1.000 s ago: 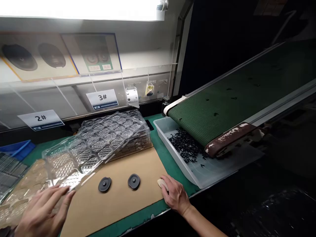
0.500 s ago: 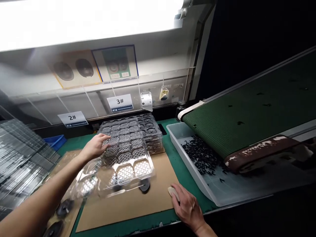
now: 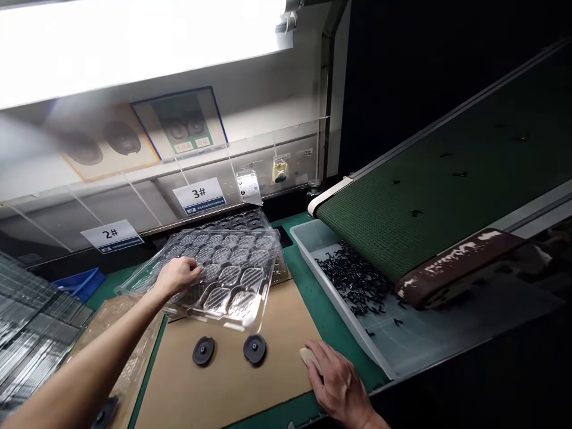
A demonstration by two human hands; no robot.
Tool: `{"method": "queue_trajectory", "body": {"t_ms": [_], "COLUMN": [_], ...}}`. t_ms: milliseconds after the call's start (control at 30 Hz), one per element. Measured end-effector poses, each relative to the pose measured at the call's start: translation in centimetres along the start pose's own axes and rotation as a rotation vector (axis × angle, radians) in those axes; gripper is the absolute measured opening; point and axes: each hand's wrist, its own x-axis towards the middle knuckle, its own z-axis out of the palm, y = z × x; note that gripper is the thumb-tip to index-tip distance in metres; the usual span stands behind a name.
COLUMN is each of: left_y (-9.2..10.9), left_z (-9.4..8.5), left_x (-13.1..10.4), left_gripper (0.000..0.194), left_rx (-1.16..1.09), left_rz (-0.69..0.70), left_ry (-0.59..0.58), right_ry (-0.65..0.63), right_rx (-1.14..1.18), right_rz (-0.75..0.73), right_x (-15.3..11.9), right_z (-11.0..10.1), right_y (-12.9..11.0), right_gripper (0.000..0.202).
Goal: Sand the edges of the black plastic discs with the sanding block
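My left hand is closed on a clear plastic blister tray with rows of rounded pockets. The tray lies tilted over a stack of similar trays that hold dark round parts. Two dark disc-shaped parts, a left one and a right one, lie apart on the brown cardboard sheet in front of the tray. My right hand rests at the sheet's right edge, its fingers curled round a small pale beige piece, mostly hidden, whose kind I cannot make out.
On the right, a green conveyor belt slopes down over a translucent bin holding many small black pieces. Stacked clear trays stand at the left near a blue box. Number cards hang on the back ledge.
The clear tray has moved up and back with my left hand, onto the stack. Both dark discs now show uncovered on the cardboard. My right hand stays put, and the view has shifted.
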Motion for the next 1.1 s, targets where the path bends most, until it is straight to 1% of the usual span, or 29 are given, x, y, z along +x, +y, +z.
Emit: {"method": "queue_trajectory", "body": {"t_ms": [267, 433, 567, 733, 800, 867, 933, 1000, 1100], "left_y": [3.2, 4.5, 5.1, 5.4, 5.4, 5.2, 4.8, 4.2, 2.4], "left_z": [0.7, 0.6, 0.8, 1.7, 1.8, 1.5, 1.0, 0.7, 1.3], "left_x": [5.7, 8.8, 10.4, 11.2, 11.2, 10.9, 9.7, 7.5, 2.5], "left_gripper": [0.045, 0.047, 0.047, 0.045, 0.044, 0.044, 0.046, 0.047, 0.045], "left_rx": [-0.074, -0.104, -0.127, -0.152, -0.158, -0.17, -0.198, -0.244, -0.319], "left_rz": [-0.153, -0.235, -0.277, -0.284, -0.273, -0.26, -0.245, -0.231, -0.235], "left_ry": [0.024, 0.052, 0.065, 0.105, 0.139, 0.191, 0.284, 0.414, 0.596], "right_ry": [0.022, 0.002, -0.029, -0.063, -0.067, -0.07, -0.076, -0.072, -0.062], "right_rx": [0.002, 0.024, 0.054, 0.08, 0.081, 0.082, 0.082, 0.073, 0.07], "right_rz": [-0.001, 0.014, 0.043, 0.07, 0.073, 0.078, 0.086, 0.092, 0.081], "right_x": [0.0, 0.2, 0.3, 0.5, 0.5, 0.6, 0.5, 0.4, 0.2], "right_z": [0.0, -0.1, -0.2, -0.3, -0.4, -0.4, -0.4, -0.3, -0.2], "right_y": [0.1, 0.1, 0.1, 0.2, 0.2, 0.2, 0.2, 0.2, 0.3], "right_gripper": [0.028, 0.029, 0.028, 0.03, 0.03, 0.029, 0.029, 0.028, 0.027]}}
